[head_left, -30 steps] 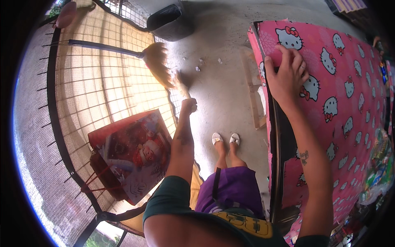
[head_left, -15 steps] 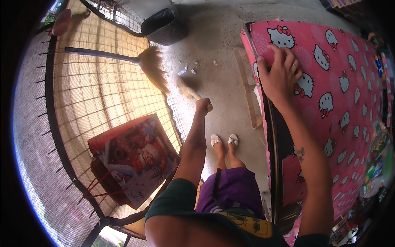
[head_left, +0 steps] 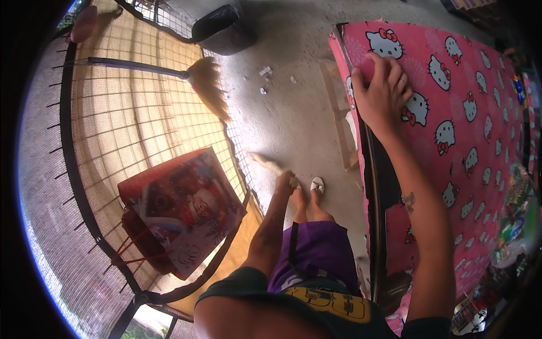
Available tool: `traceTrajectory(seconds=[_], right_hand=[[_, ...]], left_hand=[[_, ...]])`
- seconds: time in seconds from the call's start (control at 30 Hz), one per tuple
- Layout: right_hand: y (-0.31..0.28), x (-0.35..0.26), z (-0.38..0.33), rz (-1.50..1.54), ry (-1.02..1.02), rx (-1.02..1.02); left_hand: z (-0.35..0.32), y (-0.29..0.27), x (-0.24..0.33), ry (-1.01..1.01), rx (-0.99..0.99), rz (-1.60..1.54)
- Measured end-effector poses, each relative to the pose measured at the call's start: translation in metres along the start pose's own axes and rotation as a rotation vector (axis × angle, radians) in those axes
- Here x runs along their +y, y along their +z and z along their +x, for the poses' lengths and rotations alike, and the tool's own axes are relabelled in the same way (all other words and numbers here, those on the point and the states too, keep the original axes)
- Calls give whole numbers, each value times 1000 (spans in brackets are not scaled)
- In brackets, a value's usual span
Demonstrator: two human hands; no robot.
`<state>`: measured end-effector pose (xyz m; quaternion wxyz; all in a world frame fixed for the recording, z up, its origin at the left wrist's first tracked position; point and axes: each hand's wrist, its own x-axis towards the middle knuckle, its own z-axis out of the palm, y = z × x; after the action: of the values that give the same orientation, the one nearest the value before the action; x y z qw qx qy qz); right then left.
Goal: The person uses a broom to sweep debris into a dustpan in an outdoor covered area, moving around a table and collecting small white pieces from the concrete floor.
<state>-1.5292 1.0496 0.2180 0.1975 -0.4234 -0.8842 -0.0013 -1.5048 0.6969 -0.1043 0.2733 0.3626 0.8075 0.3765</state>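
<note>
My left hand (head_left: 285, 182) is low over the floor near my feet, its fingers closed round a short, pale yellowish stick-like tool (head_left: 264, 163). The tool's far end points up and left, towards the wire mesh; its exact kind is unclear. White paper scraps (head_left: 265, 71) lie on the concrete floor farther ahead. My right hand (head_left: 383, 90) rests on the pink cartoon-cat cover (head_left: 471, 133) of a table-like surface at the right, close to its left edge. Its fingers are bent and apart, with nothing held.
A mesh fence (head_left: 147, 107) backed with tan sheeting runs along my left. On it hang a broom (head_left: 206, 85) with a dark handle and a red printed gift bag (head_left: 192, 212). A black bin (head_left: 226, 34) stands ahead; a wooden frame (head_left: 339, 121) lies beside the pink surface.
My left hand has come back towards my feet with the pale tool. The scraps on the floor have shifted slightly. My right hand stays on the pink cover.
</note>
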Motion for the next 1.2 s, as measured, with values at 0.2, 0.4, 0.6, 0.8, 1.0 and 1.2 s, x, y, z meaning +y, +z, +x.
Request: traceTrajectory(seconds=[0.2,0.4,0.6,0.8,1.0,1.2], right_hand=[[10,-10,-1,-6,-35,15],[9,9,-4,-62,3,-31],[3,-6,0,-46,-25,-41],[5,-11,2,-5,-54,-36],[5,-1,0,-12,-19,-16],[5,-5,0,-6,-19,-22]], left_hand=[[136,5,57,-680,-9,-907],[-10,30,192,-797,-158,-654],[-122,97,93,-498,-753,-34],[82,60,5,-368,-1220,355],[234,-10,48,-369,-1053,181],[171,-23,64,-513,-200,-155]])
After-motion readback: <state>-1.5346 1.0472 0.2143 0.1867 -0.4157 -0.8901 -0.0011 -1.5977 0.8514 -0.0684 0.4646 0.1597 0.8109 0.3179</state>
